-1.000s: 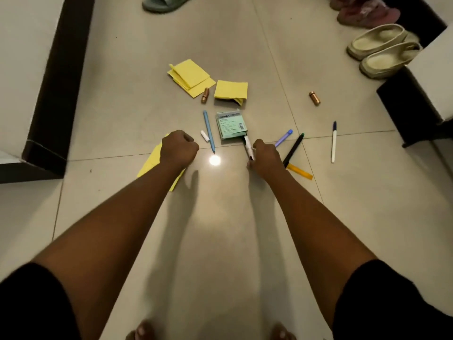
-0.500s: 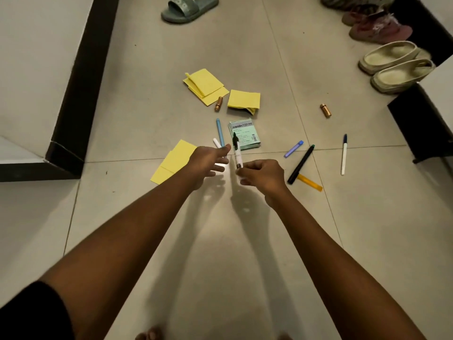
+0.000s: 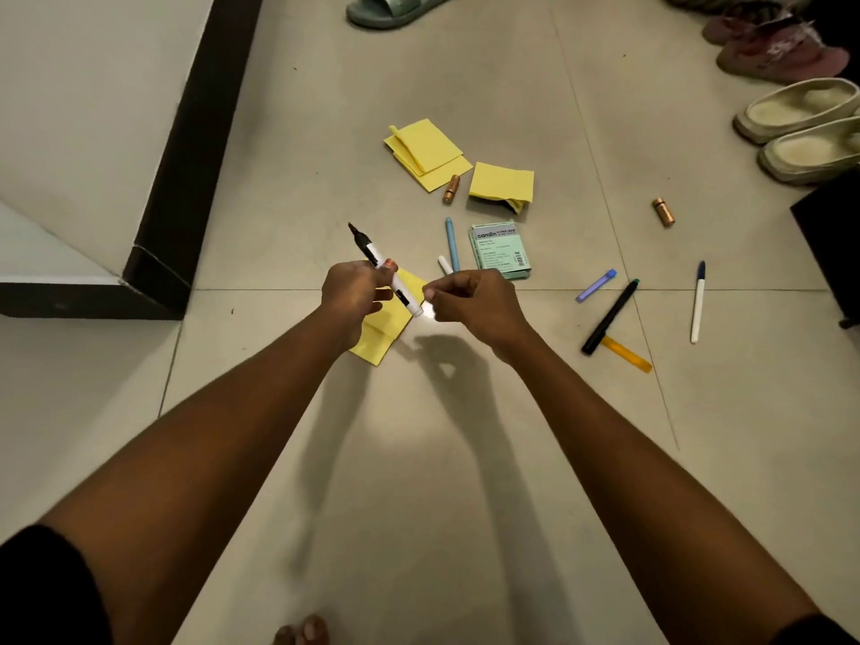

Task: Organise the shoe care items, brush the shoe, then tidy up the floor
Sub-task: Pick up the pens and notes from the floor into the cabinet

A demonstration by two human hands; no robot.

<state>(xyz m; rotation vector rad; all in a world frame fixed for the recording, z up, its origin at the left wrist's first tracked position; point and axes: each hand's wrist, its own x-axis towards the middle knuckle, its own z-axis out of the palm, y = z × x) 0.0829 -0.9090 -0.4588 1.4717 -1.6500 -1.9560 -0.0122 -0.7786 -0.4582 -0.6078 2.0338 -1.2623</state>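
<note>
two hands over the floor (image 3: 419, 481). left hand (image 3: 353, 290) grips marker (image 3: 367, 246), tip tilted up-left, above yellow paper (image 3: 377, 337). right hand (image 3: 470, 304) curled just beside marker's lower end; whether it pinches anything: cannot tell. green box (image 3: 500, 251) flat on floor, contents not visible.

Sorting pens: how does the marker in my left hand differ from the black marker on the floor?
The held marker is white-barrelled with a black end; the black marker is dark throughout, green-tipped. The held marker is gripped by the left hand; the black marker lies on the floor. Both are slim pens.
</note>
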